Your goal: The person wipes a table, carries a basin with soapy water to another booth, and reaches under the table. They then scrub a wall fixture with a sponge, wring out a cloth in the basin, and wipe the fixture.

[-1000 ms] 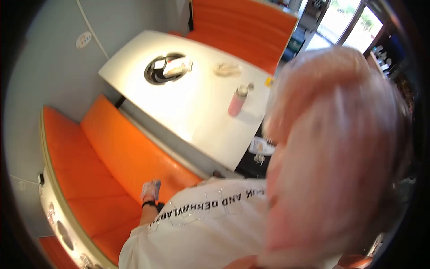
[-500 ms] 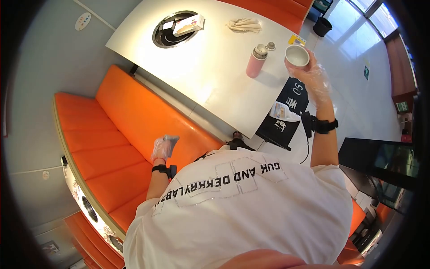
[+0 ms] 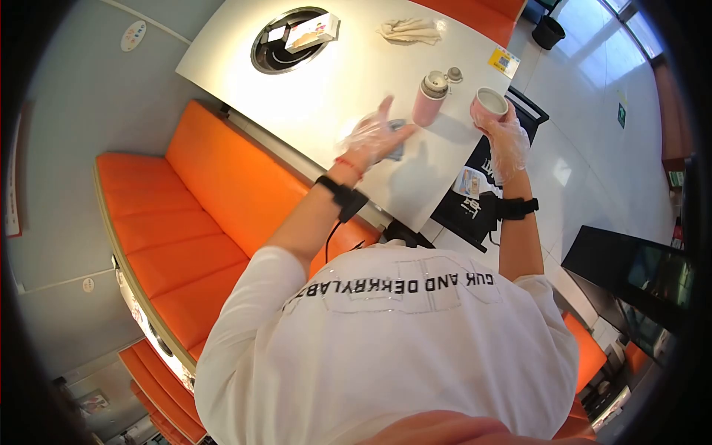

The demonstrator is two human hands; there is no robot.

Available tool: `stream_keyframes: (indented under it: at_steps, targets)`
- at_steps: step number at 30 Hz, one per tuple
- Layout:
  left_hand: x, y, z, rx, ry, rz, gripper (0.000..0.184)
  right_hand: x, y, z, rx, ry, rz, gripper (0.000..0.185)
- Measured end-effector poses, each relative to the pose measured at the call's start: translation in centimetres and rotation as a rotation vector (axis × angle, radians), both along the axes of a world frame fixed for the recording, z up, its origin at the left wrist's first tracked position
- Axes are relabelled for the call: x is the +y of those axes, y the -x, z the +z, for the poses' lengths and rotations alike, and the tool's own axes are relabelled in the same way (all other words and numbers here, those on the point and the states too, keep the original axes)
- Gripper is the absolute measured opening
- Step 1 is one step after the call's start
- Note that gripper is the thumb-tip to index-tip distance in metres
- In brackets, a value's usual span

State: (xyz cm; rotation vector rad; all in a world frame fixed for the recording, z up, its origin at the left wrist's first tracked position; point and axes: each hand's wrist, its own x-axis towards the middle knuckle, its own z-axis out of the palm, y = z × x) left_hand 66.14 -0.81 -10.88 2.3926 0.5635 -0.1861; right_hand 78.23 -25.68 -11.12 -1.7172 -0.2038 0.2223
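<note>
Moved in the last half second: left hand (image 3: 371,139), clear plastic glove, swung from over the orange padded bench (image 3: 200,193) to above the white, smooth tabletop (image 3: 356,81). Right hand (image 3: 508,144), same glove type, has shifted only slightly and still has the pink round cup (image 3: 486,110). Bottle hasn't moved on the tabletop.

Key relation: pink cylindrical bottle (image 3: 428,107) is just beyond the left thumb tip, to the right of the left hand. Contact can't be told from this angle. Long axis vertical, base on tabletop; the slant in view looks like lens effect. Left fingers nearer; right ones on its other side, at the cup. Cup is apart from the bottle, near the tabletop's right edge, mouth up and a bit tilted.

Fingers: left thumb and forefinger spread, slight blur; a grey-blue cloth-like piece (image 3: 398,151) sits in that hand, seemingly pinned by the remaining fingers. Right: wrapped around the cup wall.

Count: 1 bottle, 1 cup, 1 small grey round cap (image 3: 455,74) just beside the bottle neck (attached or not, can't tell), 1 grey-blue piece, 1 crumpled beige cloth (image 3: 409,31), 1 white printed cardboard box (image 3: 313,33) over 1 black round recess (image 3: 267,58), 1 yellow-and-white flat card (image 3: 503,62) at the corner.
</note>
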Motion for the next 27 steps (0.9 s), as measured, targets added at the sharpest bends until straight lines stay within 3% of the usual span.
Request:
stream_keyframes:
  at_steps: [4,8,13,17,20,23,27]
  targets:
    - [-2.5,-6.0,-1.5,-0.006,-0.048,-0.103,0.115,-0.2,0.7,0.8,0.011,-0.015,-0.02,0.055]
    - [-2.3,-8.9,-4.1,-0.083,0.03,-0.086,0.115,-0.6,1.1,2.0,0.129,0.035,-0.046,0.052]
    - [-2.2,-9.4,-3.9,-0.073,0.205,-0.02,0.114,-1.9,0.3,-0.9,0.103,-0.059,-0.007,0.052]
    - [-2.1,-9.5,-3.9,-0.105,0.189,-0.016,0.109,0.0,-0.9,-1.2,0.166,-0.222,0.105,0.057]
    - [-2.1,-10.0,-3.6,-0.069,0.182,-0.024,0.105,1.8,-1.6,0.8,0.23,-0.132,0.22,0.055]
    - [-2.0,-10.4,-3.2,-0.052,0.246,-0.029,0.101,3.2,-3.0,-1.6,0.277,-0.372,0.31,0.055]
    - [-2.0,-10.4,-2.5,-0.065,0.228,-0.066,0.097,4.5,-3.8,-1.6,0.308,-0.269,0.34,0.058]
